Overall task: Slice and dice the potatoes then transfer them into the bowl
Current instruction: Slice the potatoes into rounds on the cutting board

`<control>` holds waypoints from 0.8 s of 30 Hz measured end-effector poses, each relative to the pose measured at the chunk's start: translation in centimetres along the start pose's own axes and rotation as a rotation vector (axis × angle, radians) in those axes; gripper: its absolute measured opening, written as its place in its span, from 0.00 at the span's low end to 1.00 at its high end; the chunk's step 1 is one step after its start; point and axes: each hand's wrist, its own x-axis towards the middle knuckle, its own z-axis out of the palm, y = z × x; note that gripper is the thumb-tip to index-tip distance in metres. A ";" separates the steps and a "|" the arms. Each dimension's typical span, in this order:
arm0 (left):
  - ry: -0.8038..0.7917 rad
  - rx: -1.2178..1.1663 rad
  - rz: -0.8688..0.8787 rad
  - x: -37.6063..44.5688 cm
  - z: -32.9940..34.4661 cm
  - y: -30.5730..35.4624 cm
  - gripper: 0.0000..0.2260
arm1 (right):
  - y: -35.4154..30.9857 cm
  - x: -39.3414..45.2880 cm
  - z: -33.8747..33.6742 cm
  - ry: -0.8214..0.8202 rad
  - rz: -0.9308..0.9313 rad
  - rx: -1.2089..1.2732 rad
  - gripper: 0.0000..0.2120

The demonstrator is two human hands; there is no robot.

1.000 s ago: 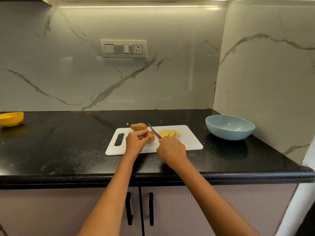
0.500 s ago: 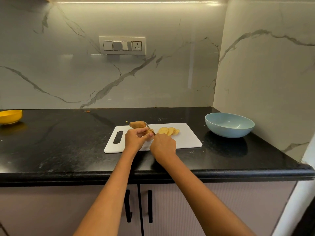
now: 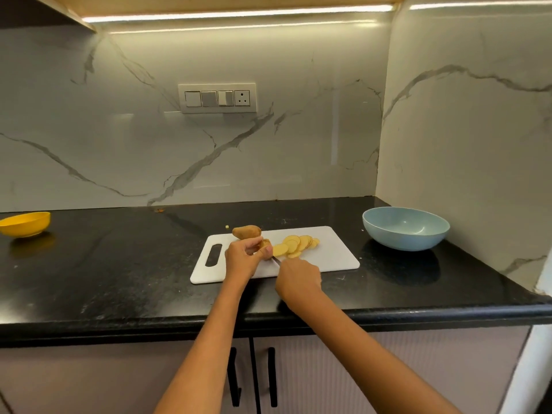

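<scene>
The fingers of the left hand (image 3: pixel 242 256) are curled round the uncut end of a potato (image 3: pixel 265 244), which is pinned to the white cutting board (image 3: pixel 334 258). The fingers of the right hand (image 3: pixel 298 277) are closed round a knife handle; only a short stretch of the knife (image 3: pixel 276 260) blade is seen, just beside the left fingertips at the cut face.

Progress: slicing is judged to be under way, not finished. A fan of round slices (image 3: pixel 295 245) lies on the board just beyond the right fingers, overlapping one another. No dicing is seen; every cut piece is still a disc. The blue bowl (image 3: pixel 405 228) stands well to the right of both hands, off the board, and no potato is seen in it, so the transfer is judged not begun.

Count: two potatoes, one part-cut under the left fingers and one whole potato (image 3: pixel 246 231) just behind them on the board's far edge. The slices cannot be counted exactly because of overlap; roughly eight to ten are estimated. One knife, one board, one blue bowl. One yellow bowl (image 3: pixel 25 224) is noted far to the left of the left fingers, on the black counter (image 3: pixel 119 264).
</scene>
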 end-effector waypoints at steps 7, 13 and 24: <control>-0.034 0.030 -0.018 0.1 0.0 0.1 0.23 | 1.5 -0.9 -0.8 0.046 0.049 0.092 0.13; -0.056 0.035 -0.012 0.2 -0.2 -0.1 0.24 | 0.5 -0.7 -1.7 0.088 0.035 0.158 0.12; -0.015 0.064 0.020 0.3 0.0 -0.2 0.23 | 0.1 -0.9 -0.9 0.124 0.038 0.142 0.12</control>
